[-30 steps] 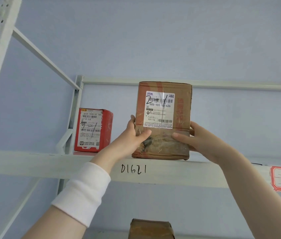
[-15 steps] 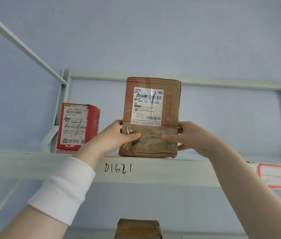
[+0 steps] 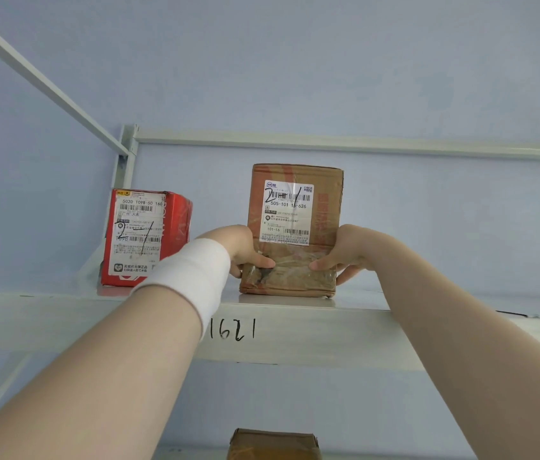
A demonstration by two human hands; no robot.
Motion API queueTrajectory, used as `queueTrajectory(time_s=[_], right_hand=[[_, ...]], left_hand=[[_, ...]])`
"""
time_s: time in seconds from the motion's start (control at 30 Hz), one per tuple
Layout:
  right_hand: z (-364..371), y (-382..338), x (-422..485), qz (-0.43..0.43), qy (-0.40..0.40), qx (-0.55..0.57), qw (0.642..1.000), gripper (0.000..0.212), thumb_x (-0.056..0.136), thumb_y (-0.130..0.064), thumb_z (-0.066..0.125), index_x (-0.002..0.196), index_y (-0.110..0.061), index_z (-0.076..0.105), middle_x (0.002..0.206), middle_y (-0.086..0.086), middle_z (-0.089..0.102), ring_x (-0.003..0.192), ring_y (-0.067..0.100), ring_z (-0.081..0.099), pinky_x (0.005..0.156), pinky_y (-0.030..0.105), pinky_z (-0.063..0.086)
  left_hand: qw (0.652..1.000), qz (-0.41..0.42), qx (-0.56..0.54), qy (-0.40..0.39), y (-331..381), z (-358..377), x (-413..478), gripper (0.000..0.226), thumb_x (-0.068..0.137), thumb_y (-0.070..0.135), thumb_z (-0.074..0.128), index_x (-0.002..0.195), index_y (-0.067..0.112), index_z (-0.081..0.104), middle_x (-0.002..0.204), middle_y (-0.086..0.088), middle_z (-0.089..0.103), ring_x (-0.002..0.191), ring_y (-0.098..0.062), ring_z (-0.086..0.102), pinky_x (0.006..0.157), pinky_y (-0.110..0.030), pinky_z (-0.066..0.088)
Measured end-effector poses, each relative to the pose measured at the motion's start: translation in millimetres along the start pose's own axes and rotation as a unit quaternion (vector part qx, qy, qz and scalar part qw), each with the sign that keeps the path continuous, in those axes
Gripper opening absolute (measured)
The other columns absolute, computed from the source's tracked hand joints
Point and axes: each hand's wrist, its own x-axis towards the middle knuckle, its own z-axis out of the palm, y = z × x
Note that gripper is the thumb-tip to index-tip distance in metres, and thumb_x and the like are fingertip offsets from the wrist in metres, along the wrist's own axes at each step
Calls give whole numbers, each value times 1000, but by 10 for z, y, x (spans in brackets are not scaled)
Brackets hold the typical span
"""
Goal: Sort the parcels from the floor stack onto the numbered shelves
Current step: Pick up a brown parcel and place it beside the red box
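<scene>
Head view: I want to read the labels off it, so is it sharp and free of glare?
Head view: light soft and even, shadows faint, no strong glare; big print on the brown parcel and red box reads clearly, small print is too blurred; the shelf edge runs slanted.

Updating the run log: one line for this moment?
brown parcel: upright on shelf | left hand, right hand: gripping it | red parcel: apart

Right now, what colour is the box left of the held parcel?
The box is red, with a white label; head view.
</scene>
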Motion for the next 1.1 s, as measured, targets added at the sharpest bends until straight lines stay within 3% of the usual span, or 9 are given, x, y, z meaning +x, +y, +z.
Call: queueTrajectory(time_s=[0.1, 0.3, 0.6, 0.7, 0.8, 0.9, 0.97, 1.03, 1.1], right_hand=[[11, 14, 75, 13, -4, 0, 1000, 55, 77, -15, 77, 125, -4, 52, 116, 15, 65, 99, 29, 68, 90, 42, 54], [20, 53, 98, 21, 8, 15, 1000, 46, 78, -13, 75, 117, -1, 56, 113, 17, 66, 101, 30, 67, 90, 41, 54], [77, 91, -27, 33, 32, 25, 999, 50, 79, -27, 74, 114, 1, 51, 118, 11, 58, 99, 27, 63, 85, 42, 56], [20, 78, -155, 28, 97, -14, 995, 58, 81, -40, 70, 118, -3, 44, 119, 10, 50, 103, 27, 54, 92, 41, 50], [-6, 92, -253, 1, 166, -22, 986, 86, 80, -46, 69, 140, -1, 27, 131, 12, 49, 114, 28, 50, 90, 35, 41], [59, 83, -413, -22, 188, -33, 981, 88, 81, -47, 67, 143, -1, 24, 137, 13, 47, 127, 28, 44, 95, 35, 38], [125, 60, -587, -32, 185, -53, 981, 85, 81, -48, 65, 141, -1, 27, 139, 12, 44, 128, 29, 42, 97, 36, 37], [182, 56, -758, -54, 193, -61, 978, 82, 82, -48, 64, 140, -2, 29, 140, 12, 43, 130, 30, 40, 100, 38, 36], [230, 68, -905, -75, 192, -47, 977, 78, 83, -46, 64, 139, -4, 30, 140, 12, 44, 131, 30, 39, 103, 40, 36]], left_hand=[[1000, -10, 5, -5, 23, -5, 35, 56, 81, 49, 65, 119, 9, 54, 113, -3, 67, 92, -17, 69, 97, -34, 49], [1000, -4, 5, -10, 26, -1, 51, 45, 81, 48, 66, 104, 10, 57, 103, -2, 67, 86, -16, 67, 98, -33, 49], [999, 4, -41, 0, 2, 59, -4, 63, 81, 44, 68, 129, 8, 50, 123, -8, 59, 107, -25, 63, 96, -36, 51], [999, -5, 11, 48, -14, 1, -157, 65, 85, 50, 60, 125, -1, 49, 123, -14, 58, 112, -27, 58, 90, -30, 45], [993, 10, 10, 114, -83, -23, -268, 68, 86, 51, 58, 124, -5, 49, 116, -18, 59, 92, -25, 52, 71, -27, 39], [990, 14, -17, 142, -126, -5, -459, 66, 87, 50, 57, 127, -3, 49, 130, -18, 55, 89, -17, 40, 73, -25, 32], [986, 13, -29, 161, -125, 11, -656, 51, 87, 48, 58, 116, 6, 54, 130, -17, 55, 89, -16, 39, 74, -25, 32], [983, 8, -29, 181, -108, 22, -860, 43, 88, 47, 58, 109, 10, 53, 128, -18, 56, 90, -18, 44, 77, -26, 35], [980, -5, -41, 192, -91, 43, -1053, 47, 88, 44, 58, 117, 6, 56, 121, -14, 59, 98, -24, 54, 85, -30, 42]])
